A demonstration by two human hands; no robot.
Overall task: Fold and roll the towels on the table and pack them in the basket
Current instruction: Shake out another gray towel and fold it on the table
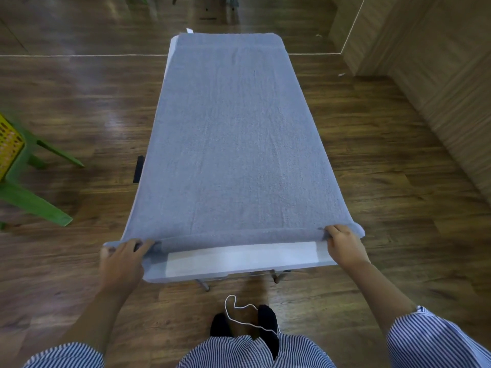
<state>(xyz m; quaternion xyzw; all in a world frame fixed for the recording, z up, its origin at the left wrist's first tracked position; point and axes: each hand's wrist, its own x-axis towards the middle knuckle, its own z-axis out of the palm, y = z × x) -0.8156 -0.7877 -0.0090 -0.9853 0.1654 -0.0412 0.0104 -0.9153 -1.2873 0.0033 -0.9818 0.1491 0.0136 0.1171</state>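
So there's one big grey towel (233, 134) spread flat lengthwise over pretty much the whole white counter (239, 258), a small white tag poking out at the far end. The near edge is curled over into a thin roll, with just a bare strip of counter showing in front.

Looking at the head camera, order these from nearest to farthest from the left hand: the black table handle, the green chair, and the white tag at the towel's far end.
From the left hand:
1. Black table handle, on the table's left edge, just beyond the hand.
2. Green chair, out on the floor at far left.
3. White tag, at the far end of the grey towel.
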